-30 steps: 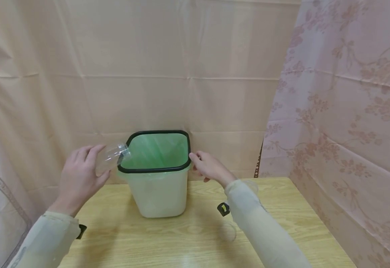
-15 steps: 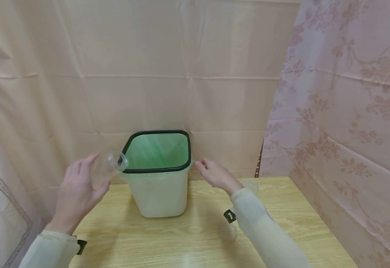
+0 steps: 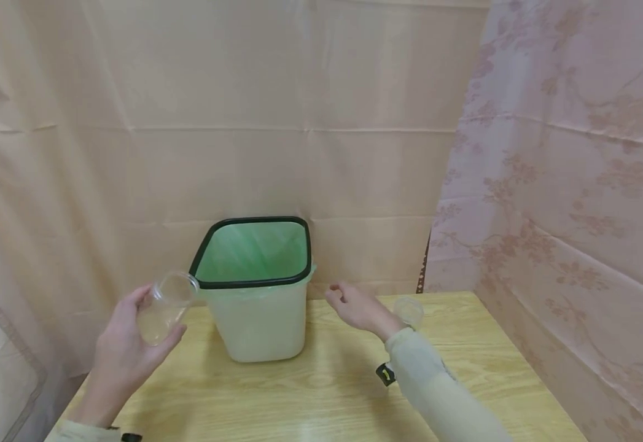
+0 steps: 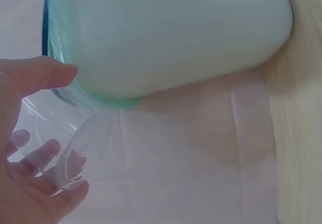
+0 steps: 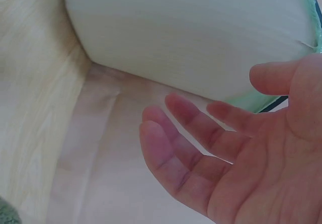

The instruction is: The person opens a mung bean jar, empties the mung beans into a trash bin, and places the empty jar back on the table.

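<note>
A clear, see-through jar [image 3: 165, 313] is gripped in my left hand [image 3: 122, 350], thumb on one side and fingers on the other. It tilts, its mouth up and toward the bin's left front corner. In the left wrist view, fingers [image 4: 44, 153] show through its wall. The pale waste bin [image 3: 260, 325] stands upright on the table, with a green liner [image 3: 255, 252] inside and a black ring [image 3: 257, 283] round its rim. My right hand [image 3: 361, 309] hangs right of the bin, apart from it. The right wrist view shows its fingers loosely bent around nothing.
A clear round container [image 3: 408, 311] rests on the wooden table [image 3: 277, 405] behind my right wrist. Beige cloth [image 3: 244, 123] hangs behind the bin, and flowered pink cloth [image 3: 570, 184] hangs on the right. A fuzzy green thing [image 5: 7, 215] shows at the right wrist view's corner.
My left hand has drawn the jar down and back from the bin's opening, turning its mouth upward. My right hand has come off the bin's rim and moved right and down.
</note>
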`<move>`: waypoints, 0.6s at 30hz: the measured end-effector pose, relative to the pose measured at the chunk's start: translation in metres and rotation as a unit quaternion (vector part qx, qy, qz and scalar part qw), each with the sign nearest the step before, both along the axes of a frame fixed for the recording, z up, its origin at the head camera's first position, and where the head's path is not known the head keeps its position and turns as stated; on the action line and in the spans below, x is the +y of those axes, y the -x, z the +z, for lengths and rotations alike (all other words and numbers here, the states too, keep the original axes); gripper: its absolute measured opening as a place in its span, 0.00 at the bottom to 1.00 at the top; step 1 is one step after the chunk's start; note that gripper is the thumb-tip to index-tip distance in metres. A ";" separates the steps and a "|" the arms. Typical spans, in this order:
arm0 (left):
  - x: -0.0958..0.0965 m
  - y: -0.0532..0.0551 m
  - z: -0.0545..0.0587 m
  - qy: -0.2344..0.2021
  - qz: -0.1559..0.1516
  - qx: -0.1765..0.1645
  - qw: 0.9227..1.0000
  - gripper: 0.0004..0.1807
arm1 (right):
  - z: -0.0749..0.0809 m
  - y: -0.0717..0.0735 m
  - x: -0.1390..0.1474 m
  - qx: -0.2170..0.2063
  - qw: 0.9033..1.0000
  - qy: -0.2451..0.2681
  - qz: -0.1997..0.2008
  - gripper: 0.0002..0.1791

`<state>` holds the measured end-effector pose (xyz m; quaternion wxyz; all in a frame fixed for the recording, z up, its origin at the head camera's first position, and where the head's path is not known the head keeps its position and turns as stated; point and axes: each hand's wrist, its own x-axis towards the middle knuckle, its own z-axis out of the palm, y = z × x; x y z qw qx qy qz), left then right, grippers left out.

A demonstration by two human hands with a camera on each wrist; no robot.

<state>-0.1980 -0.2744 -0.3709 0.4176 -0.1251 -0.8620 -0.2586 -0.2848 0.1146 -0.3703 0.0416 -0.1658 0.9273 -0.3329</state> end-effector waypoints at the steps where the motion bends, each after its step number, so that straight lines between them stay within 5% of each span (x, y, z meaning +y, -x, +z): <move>1: 0.001 -0.003 -0.002 -0.006 -0.001 -0.002 1.000 0.49 | -0.002 -0.001 0.001 -0.002 1.000 0.000 0.001 0.30; 7: 0.013 -0.013 -0.015 -0.030 -0.028 -0.003 0.999 0.50 | -0.014 -0.008 0.011 -0.016 1.000 0.001 -0.001 0.33; 18: 0.033 -0.026 -0.043 -0.011 -0.051 -0.028 0.998 0.49 | -0.044 -0.016 0.030 -0.033 0.999 -0.021 0.011 0.34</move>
